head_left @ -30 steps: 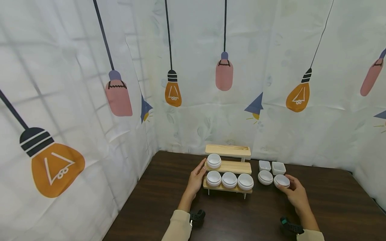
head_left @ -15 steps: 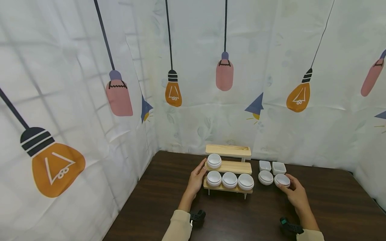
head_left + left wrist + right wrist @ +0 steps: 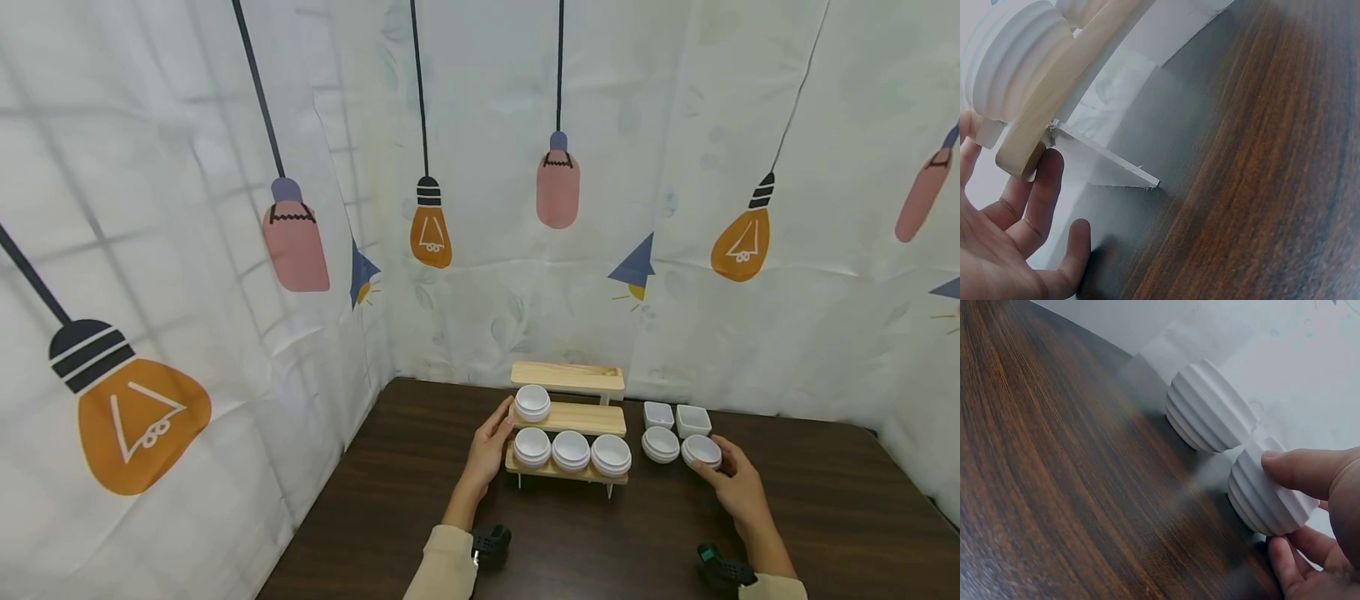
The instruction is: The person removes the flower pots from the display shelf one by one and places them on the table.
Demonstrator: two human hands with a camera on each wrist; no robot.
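Observation:
My left hand [image 3: 486, 450] is at the left end of a tiered wooden display stand [image 3: 592, 417]. In the left wrist view its bent fingers [image 3: 1044, 187] hold the end of a plank, just below a white ridged bowl [image 3: 1019, 59]. On the stand's middle tier sits one round white bowl [image 3: 532, 402]; three more [image 3: 570, 451] stand in a row on the lowest tier. My right hand [image 3: 738, 483] grips another round white bowl [image 3: 1269, 487] on the table, thumb against its ridged side and fingers below. A matching bowl [image 3: 1210, 406] sits right beside it.
Two small square white dishes [image 3: 692, 419] stand behind the round bowls on the right. The dark wooden table [image 3: 585, 542] reaches back to a white curtain [image 3: 480, 325] printed with lamps. The stand's top tier [image 3: 566, 376] is close to that curtain.

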